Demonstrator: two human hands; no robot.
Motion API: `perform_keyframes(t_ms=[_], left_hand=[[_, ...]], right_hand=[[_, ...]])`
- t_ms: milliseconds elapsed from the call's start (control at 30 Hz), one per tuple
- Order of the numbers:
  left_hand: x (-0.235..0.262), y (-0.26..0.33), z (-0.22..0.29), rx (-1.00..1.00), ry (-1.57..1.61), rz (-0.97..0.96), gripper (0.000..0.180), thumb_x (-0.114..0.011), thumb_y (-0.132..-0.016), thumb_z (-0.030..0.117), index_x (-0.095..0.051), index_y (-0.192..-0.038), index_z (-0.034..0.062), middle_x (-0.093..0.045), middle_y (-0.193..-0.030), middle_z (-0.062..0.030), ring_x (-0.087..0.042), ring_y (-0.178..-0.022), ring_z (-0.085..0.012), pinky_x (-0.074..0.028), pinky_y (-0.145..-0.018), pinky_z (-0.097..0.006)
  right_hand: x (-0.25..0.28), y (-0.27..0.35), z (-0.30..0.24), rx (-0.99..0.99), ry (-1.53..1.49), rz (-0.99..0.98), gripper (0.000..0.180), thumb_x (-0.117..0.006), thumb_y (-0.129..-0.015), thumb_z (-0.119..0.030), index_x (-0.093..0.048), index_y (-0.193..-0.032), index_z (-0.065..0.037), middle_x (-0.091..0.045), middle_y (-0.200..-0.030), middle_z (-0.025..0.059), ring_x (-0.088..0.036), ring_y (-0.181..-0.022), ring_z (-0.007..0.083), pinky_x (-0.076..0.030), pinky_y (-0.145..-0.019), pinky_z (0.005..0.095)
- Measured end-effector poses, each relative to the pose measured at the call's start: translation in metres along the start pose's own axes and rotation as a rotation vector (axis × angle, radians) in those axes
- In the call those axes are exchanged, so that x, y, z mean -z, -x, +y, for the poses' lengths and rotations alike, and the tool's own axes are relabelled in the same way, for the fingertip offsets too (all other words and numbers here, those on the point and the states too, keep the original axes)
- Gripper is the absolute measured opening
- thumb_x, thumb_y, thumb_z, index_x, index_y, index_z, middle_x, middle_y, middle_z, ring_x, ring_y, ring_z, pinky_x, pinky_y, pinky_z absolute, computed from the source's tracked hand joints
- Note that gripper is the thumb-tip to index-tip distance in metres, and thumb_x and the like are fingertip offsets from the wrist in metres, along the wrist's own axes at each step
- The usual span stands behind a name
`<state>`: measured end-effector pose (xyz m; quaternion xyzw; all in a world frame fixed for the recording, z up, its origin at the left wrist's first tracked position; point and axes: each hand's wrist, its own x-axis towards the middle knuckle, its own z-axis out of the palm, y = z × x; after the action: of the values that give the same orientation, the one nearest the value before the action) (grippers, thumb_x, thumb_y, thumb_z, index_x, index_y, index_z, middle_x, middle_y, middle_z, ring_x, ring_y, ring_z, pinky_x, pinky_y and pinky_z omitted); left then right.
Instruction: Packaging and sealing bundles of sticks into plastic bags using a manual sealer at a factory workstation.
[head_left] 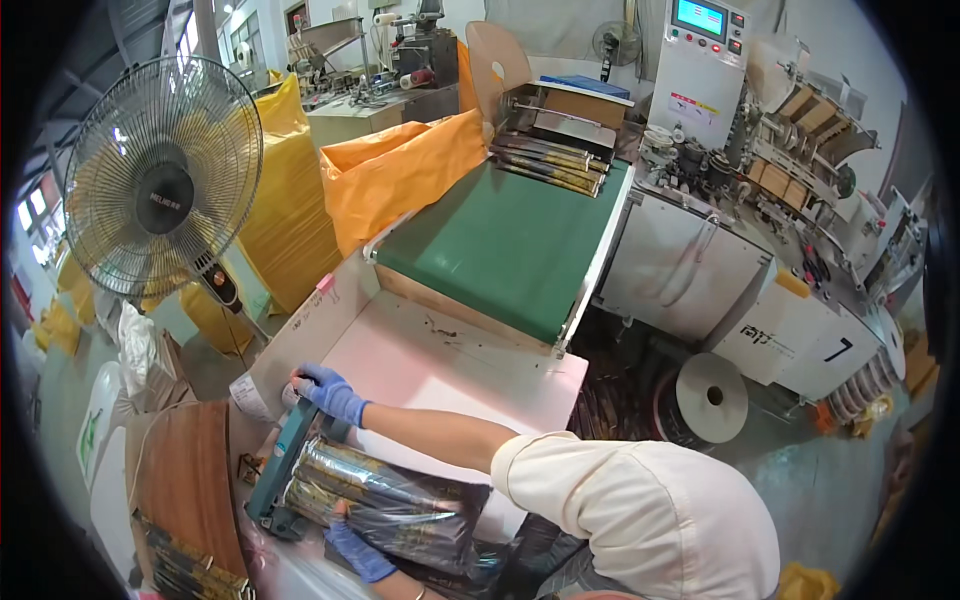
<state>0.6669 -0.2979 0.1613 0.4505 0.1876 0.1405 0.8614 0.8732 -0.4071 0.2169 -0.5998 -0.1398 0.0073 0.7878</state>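
Observation:
Both my hands wear blue gloves with bare fingertips. My right hand (335, 394) reaches across from the right and is closed over the far end of a long teal bar-shaped device, which looks like a hand-press bag sealer (285, 455). Beside that bar lies a clear plastic bag (400, 500) packed with dark, gold-patterned packets, its one end up against the bar. My left hand (357, 548) grips the near side of this bag, thumb on top; its other fingers are partly hidden.
A green conveyor belt (480, 245) carries several dark packets (550, 165) at its far end. Left stand a large fan (165, 190) and a brown wooden-looking panel (185, 480). An orange sack (400, 175) hangs beside the belt. A white reel (712, 397) and machinery (690, 250) are right.

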Motion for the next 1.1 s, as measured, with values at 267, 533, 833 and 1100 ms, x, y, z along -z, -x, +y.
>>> perform_keyframes(t_ms=[267, 533, 833, 1100], left_hand=[[0.028, 0.068, 0.060, 0.378, 0.049, -0.200, 0.072, -0.069, -0.073, 0.007, -0.033, -0.135, 0.0011, -0.040, -0.134, -0.0177, -0.047, -0.115, -0.0242, -0.044, -0.092, -0.037], [-0.005, 0.263, -0.037, 0.109, -0.576, 0.148, 0.097, -0.081, -0.066, 0.036, -0.025, -0.136, -0.0016, -0.045, -0.126, -0.0163, -0.046, -0.115, -0.0254, -0.039, -0.097, -0.035], [0.037, 0.355, 0.175, -0.818, -0.819, 0.421, 0.061, -0.055, -0.089, 0.028, -0.029, -0.136, 0.0007, -0.051, -0.120, -0.0126, -0.045, -0.118, -0.0225, -0.034, -0.099, -0.032], [0.303, 0.491, 0.292, -0.098, -1.788, 0.879, 0.048, -0.063, -0.078, 0.030, -0.054, -0.123, 0.0146, -0.054, -0.122, -0.0156, -0.053, -0.107, -0.0284, -0.045, -0.089, -0.039]], right_hand=[[-0.021, 0.241, -0.016, -0.576, 0.190, -0.307, 0.106, -0.077, -0.068, -0.048, -0.020, -0.139, 0.004, -0.043, -0.129, 0.0263, -0.042, -0.122, 0.0323, -0.032, -0.104, 0.0368], [0.123, 0.370, -0.087, -0.935, -0.059, -0.510, 0.079, -0.076, -0.069, -0.019, -0.033, -0.132, -0.002, -0.052, -0.116, 0.0112, -0.052, -0.104, 0.0225, -0.044, -0.091, 0.0336], [-0.078, 0.337, -0.176, -0.017, -0.043, -0.916, 0.075, -0.079, -0.064, -0.038, -0.047, -0.119, 0.001, -0.055, -0.111, 0.0096, -0.056, -0.094, 0.0202, -0.047, -0.080, 0.0323], [-0.290, 0.441, -0.243, 0.633, -0.372, -0.579, 0.088, -0.079, -0.062, -0.018, -0.030, -0.132, 0.005, -0.047, -0.122, 0.0178, -0.045, -0.115, 0.0302, -0.032, -0.100, 0.0398]])
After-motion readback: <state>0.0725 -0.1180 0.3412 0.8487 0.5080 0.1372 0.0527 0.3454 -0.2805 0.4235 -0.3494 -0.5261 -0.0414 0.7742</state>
